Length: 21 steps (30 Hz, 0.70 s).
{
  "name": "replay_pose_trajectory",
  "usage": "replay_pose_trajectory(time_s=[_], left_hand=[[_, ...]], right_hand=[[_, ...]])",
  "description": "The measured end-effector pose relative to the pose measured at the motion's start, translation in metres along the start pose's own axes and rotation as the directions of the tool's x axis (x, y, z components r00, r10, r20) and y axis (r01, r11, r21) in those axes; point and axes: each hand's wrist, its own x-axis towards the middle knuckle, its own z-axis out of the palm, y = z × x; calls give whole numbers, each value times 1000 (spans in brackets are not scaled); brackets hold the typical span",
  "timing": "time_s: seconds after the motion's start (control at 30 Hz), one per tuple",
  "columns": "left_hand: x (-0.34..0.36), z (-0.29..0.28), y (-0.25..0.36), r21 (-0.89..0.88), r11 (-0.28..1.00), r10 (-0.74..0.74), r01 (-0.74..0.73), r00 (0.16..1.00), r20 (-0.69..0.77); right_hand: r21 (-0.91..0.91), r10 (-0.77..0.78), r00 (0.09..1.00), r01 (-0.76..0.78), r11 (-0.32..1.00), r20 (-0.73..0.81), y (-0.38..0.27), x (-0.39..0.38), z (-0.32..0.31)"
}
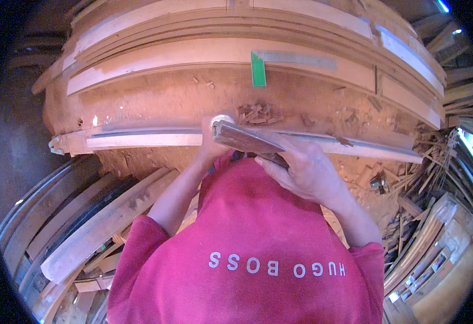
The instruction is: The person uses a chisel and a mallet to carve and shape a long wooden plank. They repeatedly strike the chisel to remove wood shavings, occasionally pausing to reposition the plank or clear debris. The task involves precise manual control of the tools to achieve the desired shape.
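shirt (263, 227) nearest, we clamp a flat brown piece (247, 139) in our right hand (311, 166) over a pale wooden strip (144, 141), but cannot tell whether our left hand (209, 140) is closed. beyond lie shavings (258, 114) and a green-handled square (258, 71).

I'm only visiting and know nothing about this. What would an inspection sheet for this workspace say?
Surface: wooden bench, dusty.
Things in use: flat brown piece, held above a long pale strip.
Clutter: wood chips; green-handled square.
Hands: right hand grips the brown piece; left hand at its far end, grip unclear.
Cables: nothing seen.
Surroundings: stacked boards at left, scrap sticks at right.
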Motion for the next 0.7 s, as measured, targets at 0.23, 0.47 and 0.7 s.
replay_pose_trajectory(time_s=[0.23, 0.47, 0.7], left_hand=[[-4, 14, 4, 40, 999, -35, 34, 999, 19], [-27, 19, -60, -117, 984, -131, 131, 991, 4], [-18, 20, -29, -20, 998, 62, -61, 997, 41]], right_hand=[[-102, 40, 994, -29, 994, 104, 3, 2, 6], [-135, 78, 979, -54, 989, 186, -6, -8, 10], [-197, 44, 986, -11, 980, 161, 15, -11, 21]])
